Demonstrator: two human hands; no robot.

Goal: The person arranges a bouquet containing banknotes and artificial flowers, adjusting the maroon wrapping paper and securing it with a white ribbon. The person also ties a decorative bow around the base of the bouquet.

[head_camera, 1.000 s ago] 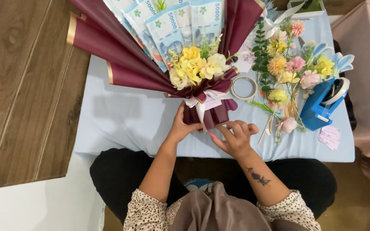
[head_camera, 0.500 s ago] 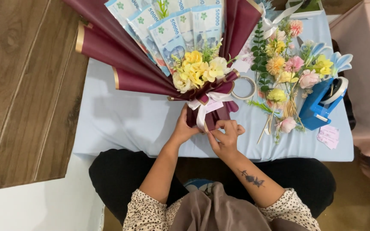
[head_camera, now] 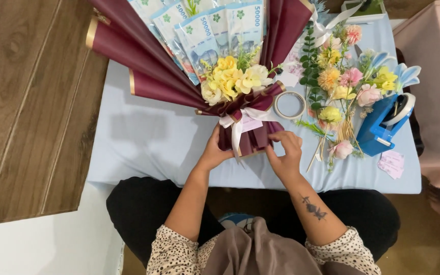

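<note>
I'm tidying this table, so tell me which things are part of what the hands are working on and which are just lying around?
In hand:
left hand and right hand on the maroon bouquet
its white ribbon
yellow flowers
folded banknotes

Lying about:
tape roll
loose flower stems
blue tape dispenser
pink paper slip

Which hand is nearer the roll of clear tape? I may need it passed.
Right. The right hand sits at the bouquet handle just below the roll of clear tape; the left hand is across the handle, farther away.
</note>
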